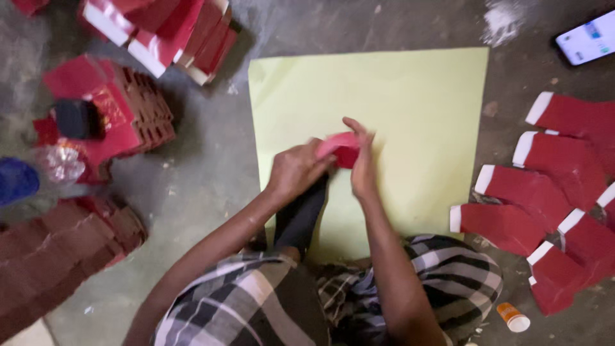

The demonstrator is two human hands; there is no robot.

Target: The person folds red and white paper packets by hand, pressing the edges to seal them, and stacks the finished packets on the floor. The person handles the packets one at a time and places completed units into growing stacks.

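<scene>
Red paper piece [343, 148], small and blurred so that its exact shape is hard to make out, sits pinched between both hands above the middle of a pale yellow-green sheet [423, 109] spread flat on the rough grey concrete floor [211, 166]. The left hand [296, 170] curls its fingers around the piece's near edge, and the right hand [363, 160] closes thumb and fingers on its far side, fingers nearly straight. A dark strip [301, 218] lies under the left wrist; what it is cannot be told. Checked cloth [256, 307] covers the knees below. To the right, flat red cut-outs with white bands [532, 192] overlap in a loose fan, some cut off by the frame edge. To the left stand ribbed stacks of folded red pieces [141, 115]. A phone [586, 38] lies at the upper right, and a small orange-and-white tube [514, 317] at the lower right.
</scene>
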